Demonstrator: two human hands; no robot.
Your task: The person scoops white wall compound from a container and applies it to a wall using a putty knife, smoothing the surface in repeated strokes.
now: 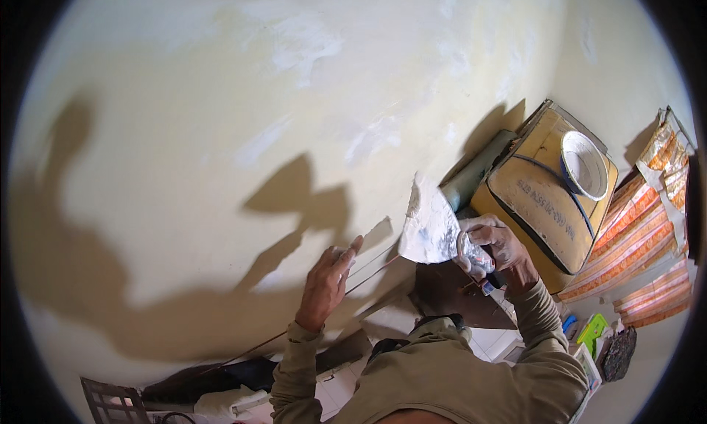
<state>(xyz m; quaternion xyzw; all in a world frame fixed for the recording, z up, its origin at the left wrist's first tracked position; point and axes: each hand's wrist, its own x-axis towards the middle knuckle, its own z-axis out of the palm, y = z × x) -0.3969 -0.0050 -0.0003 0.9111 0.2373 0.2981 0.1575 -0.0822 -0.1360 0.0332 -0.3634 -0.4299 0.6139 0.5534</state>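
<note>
Near the wall, my left hand (325, 288) is closed round a small putty knife (375, 236), whose narrow blade points up and to the right past my fingertips. My right hand (504, 249) grips a wide putty knife (431, 229) by its handle. White putty coats that fan-shaped blade, which faces left toward the small knife; a gap separates the two blades. Whitish smears mark the fingers of my right hand. Ahead, the cream wall (221, 107) carries several white filler patches, and shadows of my arms and the tools fall across it.
A white bowl (584, 166) sits on a large yellowish case (541, 195) at the right, beside a grey-green roll (479, 166). Orange striped curtains (622, 232) hang farther right. Below them lie assorted items, including a bright green one (592, 331). A dark grated frame (114, 402) stands lower left.
</note>
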